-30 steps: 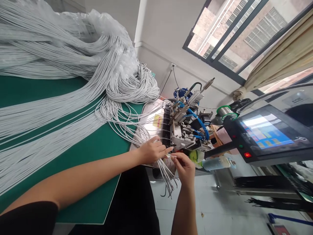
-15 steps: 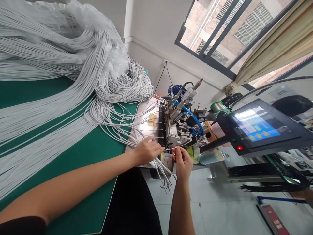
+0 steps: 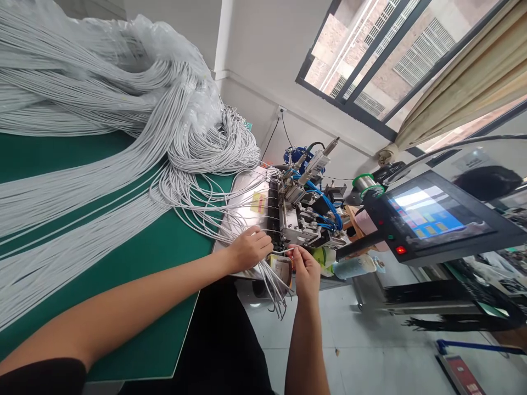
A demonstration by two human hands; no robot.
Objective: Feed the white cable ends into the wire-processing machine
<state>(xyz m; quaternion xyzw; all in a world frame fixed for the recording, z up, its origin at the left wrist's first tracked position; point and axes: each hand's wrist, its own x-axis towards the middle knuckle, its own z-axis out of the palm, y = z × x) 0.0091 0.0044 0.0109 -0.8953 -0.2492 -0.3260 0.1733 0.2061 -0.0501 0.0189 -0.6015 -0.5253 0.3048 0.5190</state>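
My left hand rests at the front edge of a metal plate, its fingers closed around a bunch of thin grey cables whose ends hang below the table edge. My right hand pinches the tip of a single grey cable and holds it level just in front of a small machine with blue hoses. Several cables lie in a black slotted fixture on the machine. Both hands nearly touch each other.
A huge mass of grey cables covers the green table on the left. A touch-screen control panel stands on the right, with a wire spool behind it. A window and a curtain are above.
My right hand rose to the machine's front with the cable tip pinched. My left hand stayed on the bunch. The view shifted slightly.
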